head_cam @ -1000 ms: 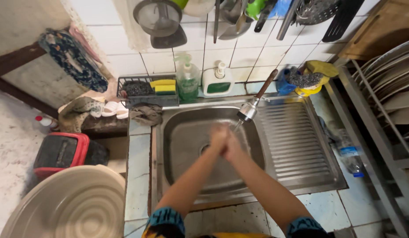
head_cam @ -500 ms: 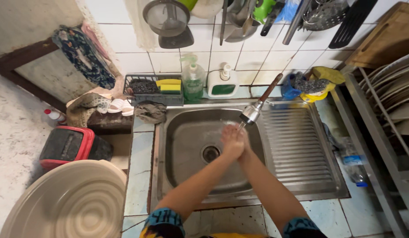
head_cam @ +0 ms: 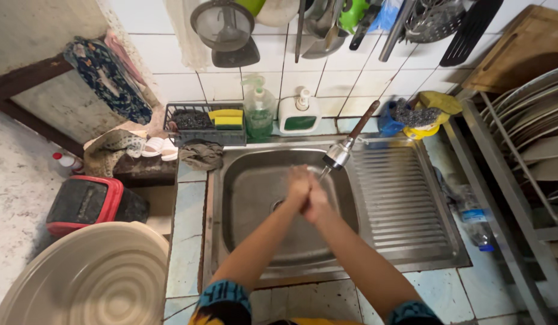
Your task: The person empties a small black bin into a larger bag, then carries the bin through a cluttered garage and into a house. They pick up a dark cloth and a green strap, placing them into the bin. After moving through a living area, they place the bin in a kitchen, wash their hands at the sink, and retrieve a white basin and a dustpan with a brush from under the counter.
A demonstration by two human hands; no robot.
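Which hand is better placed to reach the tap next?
Probably the right hand. It lies pressed against the left hand over the sink, but on the side nearer the tap, just below its spout.

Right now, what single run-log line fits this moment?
hands: left hand and right hand pressed together | place: over stainless steel sink basin | nearest: metal tap spout | holding: nothing

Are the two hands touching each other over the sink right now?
Touching. The head view shows the left hand and right hand pressed together, no gap between them, above the sink just below the tap.
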